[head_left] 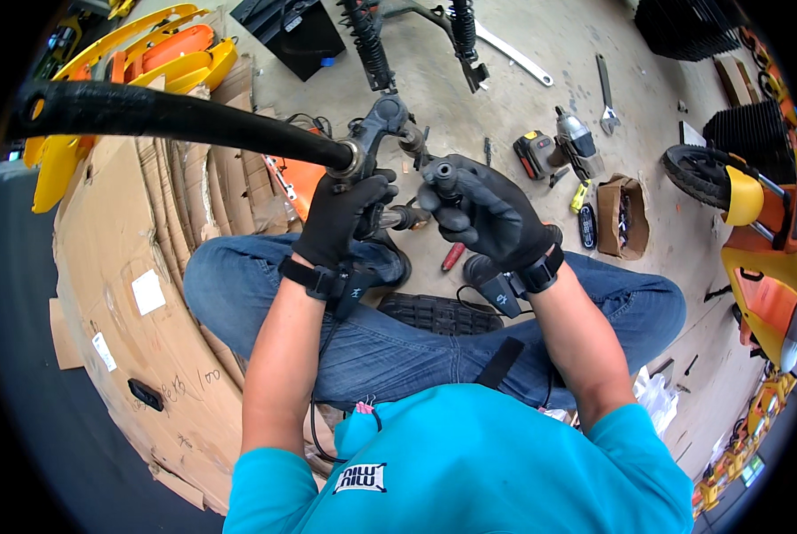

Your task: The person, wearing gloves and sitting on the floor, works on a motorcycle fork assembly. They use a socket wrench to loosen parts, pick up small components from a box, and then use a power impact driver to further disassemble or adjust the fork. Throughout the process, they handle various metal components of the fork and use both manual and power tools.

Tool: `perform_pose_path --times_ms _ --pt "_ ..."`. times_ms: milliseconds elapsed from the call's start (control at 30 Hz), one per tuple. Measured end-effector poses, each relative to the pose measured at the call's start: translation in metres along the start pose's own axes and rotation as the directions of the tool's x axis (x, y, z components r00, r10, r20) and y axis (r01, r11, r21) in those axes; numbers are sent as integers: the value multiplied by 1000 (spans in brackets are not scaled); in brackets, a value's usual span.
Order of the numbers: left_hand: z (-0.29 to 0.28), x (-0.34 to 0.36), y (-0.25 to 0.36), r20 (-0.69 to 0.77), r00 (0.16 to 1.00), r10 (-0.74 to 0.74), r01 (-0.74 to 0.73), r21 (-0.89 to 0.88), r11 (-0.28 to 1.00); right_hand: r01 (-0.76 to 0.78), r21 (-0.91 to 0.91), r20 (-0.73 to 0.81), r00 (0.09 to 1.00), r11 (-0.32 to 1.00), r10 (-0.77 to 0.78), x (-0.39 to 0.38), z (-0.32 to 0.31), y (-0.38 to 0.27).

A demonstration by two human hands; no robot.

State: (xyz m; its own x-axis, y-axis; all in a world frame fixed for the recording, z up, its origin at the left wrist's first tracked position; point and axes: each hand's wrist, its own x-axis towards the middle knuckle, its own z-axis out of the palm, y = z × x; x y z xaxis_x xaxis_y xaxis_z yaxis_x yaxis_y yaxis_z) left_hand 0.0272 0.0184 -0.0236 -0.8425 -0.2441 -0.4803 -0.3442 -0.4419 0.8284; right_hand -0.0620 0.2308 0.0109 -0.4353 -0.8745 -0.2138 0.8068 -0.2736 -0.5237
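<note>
While bracing the long, slightly curved black metal tube [204, 125] by the grey, forked cast-metal joint [387, 114] at its near end, seems best to hold the black-gloved left hand [332, 218] firmly wrapped just below the silver-grey, ring-shaped metal collar [355, 162], so as to resist any twist from the overhanging length. Curl the left fingers around the joint's body, as now, rather than pinching at the tips. With the black-gloved right hand [501, 214], just right of that grip, gently support the small, dark, cylindrical piece [446, 182] with a hole in its end, now held in bent fingers. Cannot tell, from this angle, whether joined to the joint or apart from it. Better to leave the holed end uncovered for a clear view, and to avoid catching fingertips on the short, round grey metal stub [405, 217] just right of the left grip.

Runs leftward from the left grip and slightly up the view along the tube's long axis, pointing its free, holed end well away from both hands. Faces roughly up toward the head camera at the piece's holed end; looks foreshortened along its axis, sloping down into the right-hand grip.
</note>
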Motion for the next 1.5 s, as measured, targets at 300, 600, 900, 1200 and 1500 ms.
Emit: perform_pose_path --times_ms 300,600,900,1200,1500 --pt "0 -2 0 -5 1000 -21 21 -13 1000 16 -66 -28 999 998 -18 9 -3 4" --pt "1 -3 1 -20 1000 -8 8 -2 1000 -60 -225 -121 992 973 33 8 -7 5" --pt "1 -2 0 10 1000 -25 26 -35 999 -23 -203 -159 987 979 -10 4 0 5" --pt "1 -3 1 22 999 25 -25 -3 1000 5 -504 -141 986 863 -88 3 -6 2" --pt "-1 -3 2 15 1000 19 -19 -5 1000 -51 -189 -70 997 981 39 8 -1 1"
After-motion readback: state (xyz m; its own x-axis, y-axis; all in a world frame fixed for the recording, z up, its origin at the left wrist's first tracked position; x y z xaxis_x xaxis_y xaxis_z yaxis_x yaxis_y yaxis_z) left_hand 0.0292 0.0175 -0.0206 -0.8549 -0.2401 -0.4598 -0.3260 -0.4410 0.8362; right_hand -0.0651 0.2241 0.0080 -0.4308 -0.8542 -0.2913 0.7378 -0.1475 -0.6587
